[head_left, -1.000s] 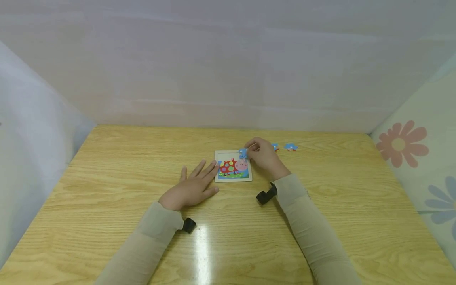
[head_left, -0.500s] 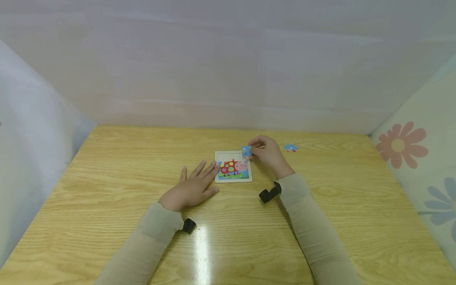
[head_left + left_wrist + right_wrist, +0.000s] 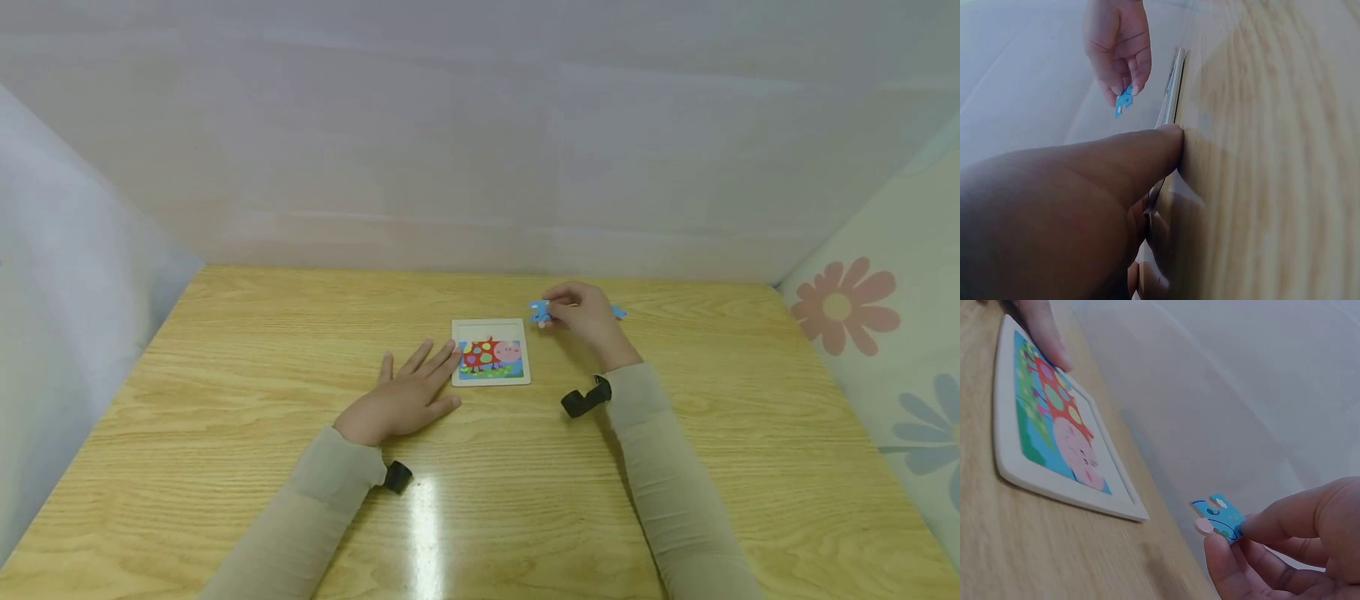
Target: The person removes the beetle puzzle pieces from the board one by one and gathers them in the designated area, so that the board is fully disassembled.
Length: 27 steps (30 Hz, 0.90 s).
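A square jigsaw puzzle board (image 3: 491, 381) with a pale frame lies on the table, its lower part filled by a red-spotted, pink-faced ladybug picture; the upper strip shows bare backing. My left hand (image 3: 405, 400) rests with fingers spread, fingertips touching the board's left edge. Between thumb and fingers my right hand (image 3: 588, 321) pinches a blue puzzle piece (image 3: 1219, 519) with a pink knob, held above the table to the right of the board. Another blue puzzle piece (image 3: 618, 312) lies just beyond the right hand, partly hidden by it.
The wooden table (image 3: 480, 500) reaches back to a pale wall (image 3: 480, 150). At the right stands a side panel with printed flowers (image 3: 840, 306). A black wrist camera (image 3: 585, 400) hangs by the right sleeve, another (image 3: 397, 477) by the left.
My right hand has lifted the blue piece off the board's upper right corner and carried it to the right. The left hand and the board have stayed in place.
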Available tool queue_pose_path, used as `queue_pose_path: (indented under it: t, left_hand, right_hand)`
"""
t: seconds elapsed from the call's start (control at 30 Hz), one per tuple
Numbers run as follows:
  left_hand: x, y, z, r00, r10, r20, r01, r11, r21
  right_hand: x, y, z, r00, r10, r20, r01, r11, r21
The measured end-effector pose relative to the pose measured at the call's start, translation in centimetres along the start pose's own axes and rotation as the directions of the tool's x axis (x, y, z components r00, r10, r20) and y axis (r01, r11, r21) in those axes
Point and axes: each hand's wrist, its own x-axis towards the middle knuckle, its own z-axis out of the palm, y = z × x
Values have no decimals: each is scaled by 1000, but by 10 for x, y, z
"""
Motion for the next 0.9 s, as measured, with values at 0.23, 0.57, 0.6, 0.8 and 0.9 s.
queue_pose_path:
  t: [0.23, 0.57, 0.6, 0.8, 0.9]
  left_hand:
    - [0, 0, 0, 1000, -4, 0, 4, 1000, 5]
    - [-1, 0, 0, 1000, 9, -7, -9, 1000, 1]
    - [-1, 0, 0, 1000, 10, -9, -10, 1000, 1]
    - [-1, -1, 0, 1000, 16, -12, -16, 1000, 1]
    - [-1, -1, 0, 1000, 14, -14, -14, 1000, -2]
  right_hand:
    - [0, 5, -21, 999, -20, -30, 21, 999, 32]
    - [-3, 12, -52, 994, 3, -109, 7, 996, 91]
    - [-3, 13, -55, 993, 5, -120, 6, 996, 92]
    - [-4, 19, -71, 982, 9, -187, 6, 997, 79]
    - [-5, 21, -79, 978, 14, -210, 4, 997, 81]
